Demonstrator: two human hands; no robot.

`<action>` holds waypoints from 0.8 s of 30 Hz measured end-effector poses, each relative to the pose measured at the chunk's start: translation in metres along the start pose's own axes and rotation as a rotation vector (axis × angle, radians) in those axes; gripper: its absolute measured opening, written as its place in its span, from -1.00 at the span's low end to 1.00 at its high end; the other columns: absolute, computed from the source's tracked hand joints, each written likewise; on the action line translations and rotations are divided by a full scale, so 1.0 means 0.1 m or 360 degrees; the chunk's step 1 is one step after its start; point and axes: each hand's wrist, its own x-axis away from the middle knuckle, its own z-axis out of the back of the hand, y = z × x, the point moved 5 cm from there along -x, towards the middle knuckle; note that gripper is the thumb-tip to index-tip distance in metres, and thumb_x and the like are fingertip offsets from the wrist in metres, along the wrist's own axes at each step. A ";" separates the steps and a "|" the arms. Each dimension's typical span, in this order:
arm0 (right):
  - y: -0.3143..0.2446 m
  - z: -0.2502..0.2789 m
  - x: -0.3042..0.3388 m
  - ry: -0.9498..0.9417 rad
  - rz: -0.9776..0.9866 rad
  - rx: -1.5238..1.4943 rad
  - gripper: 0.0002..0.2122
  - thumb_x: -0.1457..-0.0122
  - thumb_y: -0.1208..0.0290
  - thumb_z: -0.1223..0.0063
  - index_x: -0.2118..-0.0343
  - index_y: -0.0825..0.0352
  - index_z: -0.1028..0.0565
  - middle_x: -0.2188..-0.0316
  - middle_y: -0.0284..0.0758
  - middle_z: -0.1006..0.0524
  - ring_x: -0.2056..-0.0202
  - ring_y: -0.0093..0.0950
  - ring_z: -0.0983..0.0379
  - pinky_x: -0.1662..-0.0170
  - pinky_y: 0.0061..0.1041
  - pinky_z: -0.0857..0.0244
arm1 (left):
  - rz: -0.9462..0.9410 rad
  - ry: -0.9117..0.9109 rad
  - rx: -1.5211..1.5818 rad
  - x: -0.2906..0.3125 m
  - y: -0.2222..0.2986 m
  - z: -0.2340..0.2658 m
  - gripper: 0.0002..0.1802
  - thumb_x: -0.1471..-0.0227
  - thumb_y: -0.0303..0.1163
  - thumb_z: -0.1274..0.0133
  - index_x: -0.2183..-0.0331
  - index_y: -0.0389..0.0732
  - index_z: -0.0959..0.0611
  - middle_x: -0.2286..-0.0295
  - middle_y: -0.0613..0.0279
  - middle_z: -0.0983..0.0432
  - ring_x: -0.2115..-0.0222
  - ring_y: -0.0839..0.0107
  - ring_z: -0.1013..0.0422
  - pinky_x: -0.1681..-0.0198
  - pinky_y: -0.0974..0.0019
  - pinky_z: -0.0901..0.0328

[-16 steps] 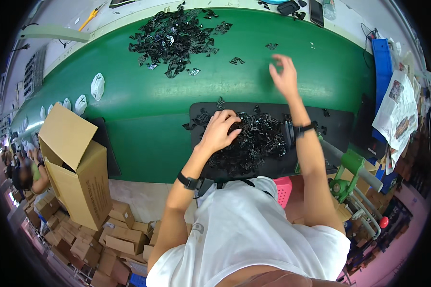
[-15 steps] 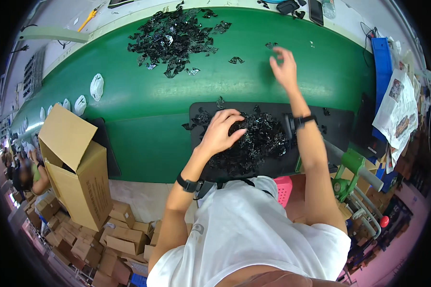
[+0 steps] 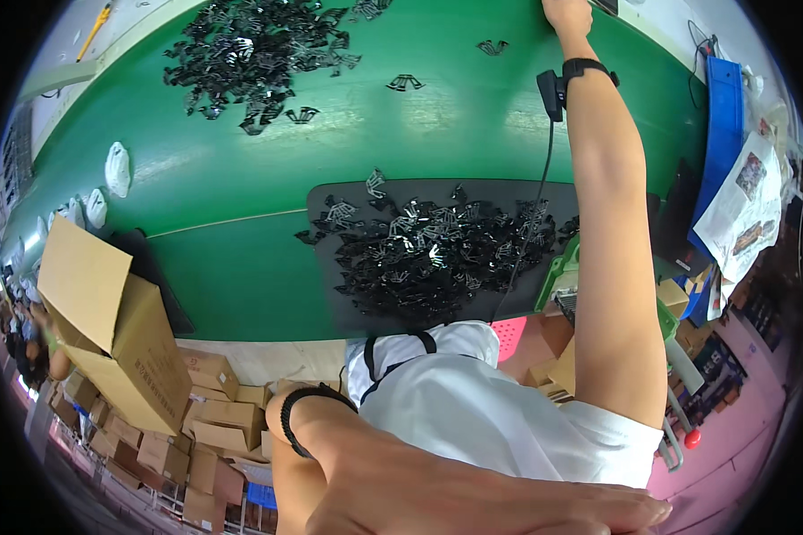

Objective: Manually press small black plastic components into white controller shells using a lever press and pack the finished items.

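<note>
My left hand (image 3: 437,486) is raised close to the view at the lower edge. Its fingers stretch toward the right and nothing shows in them; part of it is cut off. My right hand (image 3: 569,13) reaches to the far side of the green table, by a dark flat object (image 3: 606,5). The top edge cuts off its fingers, so their grip is hidden. In front of my body, a heap of small black plastic clips (image 3: 437,259) lies on a dark mat (image 3: 326,294), with neither hand touching it.
A larger pile of black clips (image 3: 250,58) lies far left on the green table (image 3: 232,267), with single clips nearby. White bundles (image 3: 118,169) line the left side. An open carton (image 3: 152,357) stands left, a blue bin (image 3: 723,134) right. A cable hangs from my right wristband (image 3: 553,94).
My left hand has left the near heap and come up toward the view. My right arm has stretched farther out to the table's far edge. The view has shifted too.
</note>
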 end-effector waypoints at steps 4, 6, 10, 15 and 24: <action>0.00 0.06 -0.12 0.0027 -0.0035 0.0150 -0.44 -0.05 0.01 -0.08 -0.12 0.12 -0.36 0.16 0.00 -0.53 0.10 -0.04 -0.45 0.01 -0.17 -0.33 | 0.0498 -0.0468 0.0206 -0.44 -0.31 -0.03 0.10 0.00 0.33 0.14 -0.06 -0.63 -0.13 0.09 -0.28 -0.25 0.07 0.13 -0.27 0.06 0.16 -0.22; -0.27 0.19 0.02 0.0003 0.0002 0.0071 -0.53 -0.07 0.07 -0.07 -0.03 0.17 -0.44 0.30 -0.05 -0.57 0.23 -0.05 -0.51 0.13 -0.15 -0.37 | 0.0686 -0.0453 0.0172 -0.59 -0.35 0.06 -0.03 -0.07 0.25 0.18 -0.02 -0.60 -0.19 0.19 -0.18 -0.31 0.17 0.21 -0.31 0.14 0.23 -0.24; -0.15 0.18 0.04 0.0189 0.0201 0.0050 -0.68 -0.11 0.17 -0.07 0.15 0.26 -0.49 0.38 -0.06 -0.57 0.30 -0.09 -0.53 0.20 -0.21 -0.38 | 0.1091 -0.0085 -0.0052 -0.86 -0.52 0.21 -0.26 -0.21 0.09 0.26 0.06 -0.54 -0.31 0.38 0.01 -0.44 0.37 0.37 -0.38 0.30 0.38 -0.30; -0.49 0.37 0.30 0.0103 0.0757 -0.0441 -0.78 -0.14 0.29 -0.06 0.32 0.36 -0.55 0.47 -0.07 -0.58 0.38 -0.15 -0.55 0.28 -0.30 -0.40 | 0.0706 -0.0287 -0.0979 -0.78 -0.69 0.34 -0.50 -0.26 -0.05 0.26 0.19 -0.38 -0.40 0.50 0.16 -0.51 0.52 0.40 -0.43 0.42 0.38 -0.36; -1.11 -0.25 0.07 0.0126 0.0596 -0.0079 -0.65 -0.04 0.34 -0.10 0.18 0.46 -0.39 0.37 0.01 -0.55 0.31 0.06 -0.47 0.17 -0.10 -0.37 | 0.0806 -0.0529 -0.1995 -0.84 0.13 0.65 -0.37 0.01 -0.48 -0.11 -0.09 -0.39 -0.28 0.07 0.01 -0.40 0.14 0.35 -0.38 0.14 0.32 -0.28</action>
